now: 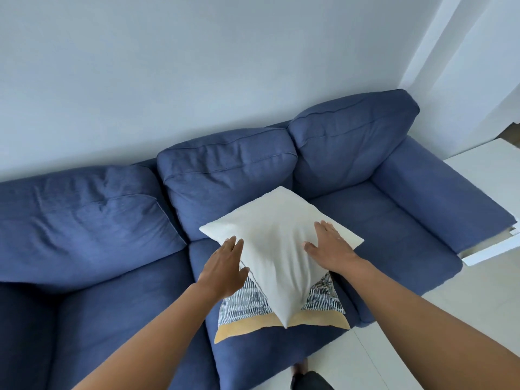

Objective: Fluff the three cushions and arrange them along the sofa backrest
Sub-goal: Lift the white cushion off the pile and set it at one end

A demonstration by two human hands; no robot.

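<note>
Hands: left hand (225, 270) and right hand (327, 249) were open, palms flat on opposite sides of the cream cushion, seemingly squeezing to plump it.
Cream square fabric cushion (277, 249): corner-on atop the patterned cushion.
Blue-and-white patterned cushion with yellow band (247, 306): flat on the seat.
Blue fabric sofa backrest (228, 167): bare.

Top cushion (277, 237) lies on seemingly two stacked cushions (247, 305), mid-sofa (394, 220).

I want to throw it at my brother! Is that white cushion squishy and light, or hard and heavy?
Probably squishy: the white cushion wrinkles and dents where the left hand and right hand press its sides. Probably light too, since open palms alone seem to hold it. It looks floppy; its lower corner droops over the striped cushion.
</note>
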